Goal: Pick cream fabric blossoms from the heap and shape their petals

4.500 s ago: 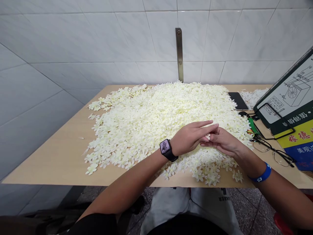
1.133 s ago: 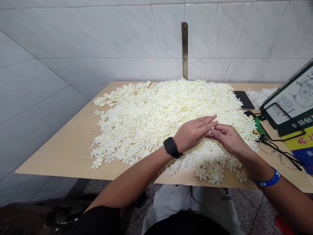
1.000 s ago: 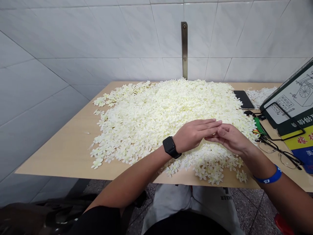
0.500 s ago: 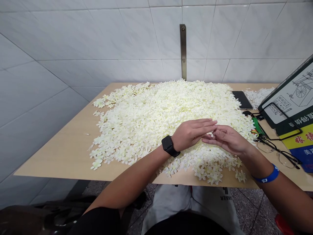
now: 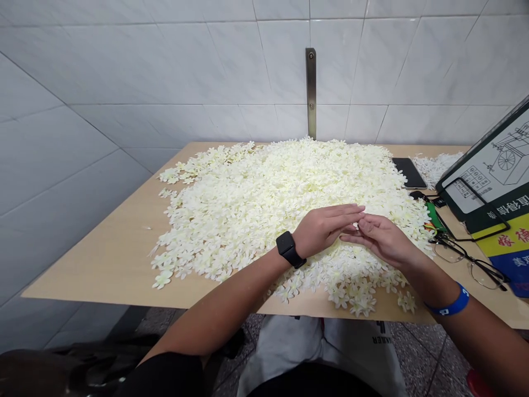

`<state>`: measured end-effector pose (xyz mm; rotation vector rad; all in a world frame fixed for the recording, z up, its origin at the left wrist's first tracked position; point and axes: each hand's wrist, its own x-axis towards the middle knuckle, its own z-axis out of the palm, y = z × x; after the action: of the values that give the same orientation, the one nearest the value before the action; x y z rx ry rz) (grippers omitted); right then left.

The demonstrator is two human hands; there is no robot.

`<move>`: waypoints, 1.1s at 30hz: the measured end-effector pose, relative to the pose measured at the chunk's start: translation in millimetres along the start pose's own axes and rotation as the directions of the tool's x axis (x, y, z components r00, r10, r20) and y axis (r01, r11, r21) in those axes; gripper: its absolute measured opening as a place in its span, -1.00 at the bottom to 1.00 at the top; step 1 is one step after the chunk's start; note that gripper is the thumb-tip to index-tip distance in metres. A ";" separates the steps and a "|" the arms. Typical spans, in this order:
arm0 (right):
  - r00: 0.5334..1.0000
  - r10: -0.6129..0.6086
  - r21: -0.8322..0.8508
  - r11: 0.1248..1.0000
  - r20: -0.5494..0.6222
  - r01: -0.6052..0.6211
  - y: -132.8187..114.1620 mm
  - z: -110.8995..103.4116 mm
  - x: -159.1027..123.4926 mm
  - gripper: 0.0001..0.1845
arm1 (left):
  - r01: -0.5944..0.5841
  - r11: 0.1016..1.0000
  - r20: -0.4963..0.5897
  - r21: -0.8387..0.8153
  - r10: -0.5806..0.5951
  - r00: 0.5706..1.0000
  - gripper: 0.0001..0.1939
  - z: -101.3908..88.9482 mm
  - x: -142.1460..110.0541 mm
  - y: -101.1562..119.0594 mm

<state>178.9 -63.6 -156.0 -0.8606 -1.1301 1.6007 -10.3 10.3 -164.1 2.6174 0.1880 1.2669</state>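
Observation:
A wide heap of white artificial flowers (image 5: 256, 204) with pale yellow centres covers the middle of the table. Over its front right part my two hands meet at the fingertips. My left hand (image 5: 326, 226), with a black watch on the wrist, has its fingers pressed together and bent inward, its thumb mostly hidden. My right hand (image 5: 382, 237) faces it, thumb and fingers pinched around a small white piece, probably an artificial flower. Only a sliver of that piece shows between the hands. Whether the left fingers also grip it is hidden.
On the right lie a dark phone (image 5: 408, 172), a pile of small white pieces (image 5: 438, 168), eyeglasses (image 5: 471, 259) and a green packet (image 5: 435, 216). A large printed box (image 5: 491, 182) leans there. Behind the brown tabletop (image 5: 107, 259) rises a tiled wall (image 5: 185, 66).
The hands have drawn slightly closer together, and the right thumb now presses near the left fingertips. Less of the white piece shows. The view has tilted up a little.

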 end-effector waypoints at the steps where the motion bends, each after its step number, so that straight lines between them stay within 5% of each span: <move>1: 1.000 0.019 0.026 0.999 0.023 -0.020 -1.6 -1.4 -1.0 -0.61 | -0.006 0.999 -0.033 -0.035 0.004 0.999 -0.67 -0.5 0.8 1.4; 5: 0.999 0.036 0.006 0.999 0.029 -0.036 -1.4 -6.5 1.1 -0.60 | -0.010 0.997 -0.033 -0.077 0.007 0.999 -0.64 -0.7 3.3 5.3; 8: 0.998 -0.040 -0.130 0.991 -0.049 0.034 3.9 -5.7 6.3 -0.63 | -0.011 0.999 0.067 0.034 0.009 0.998 -0.47 1.2 2.7 5.4; 12: 0.979 -0.135 -0.222 0.970 -0.152 0.099 7.4 -1.1 8.4 -0.67 | -0.003 0.995 0.086 0.103 -0.006 0.996 -0.50 4.1 -0.5 2.3; 20: 1.000 -0.011 -0.006 1.000 -0.009 0.011 0.3 -4.4 3.5 -0.57 | -0.119 0.993 -0.134 -0.001 0.117 0.984 -0.69 -0.1 -3.5 -5.9; 28: 0.996 -0.028 -0.136 0.991 -0.086 0.016 10.7 -5.9 4.8 -0.63 | -0.053 0.992 0.083 0.113 0.044 0.996 -0.49 3.4 -1.2 -0.2; 33: 0.997 0.058 0.000 0.998 0.059 -0.058 7.0 -8.4 2.0 -0.61 | -0.055 0.998 -0.063 0.008 0.055 0.997 -0.69 1.8 -1.5 3.0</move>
<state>183.8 -60.1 -165.4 -0.8564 -1.1542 1.6843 -9.8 6.8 -165.5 2.6064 0.1314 1.3701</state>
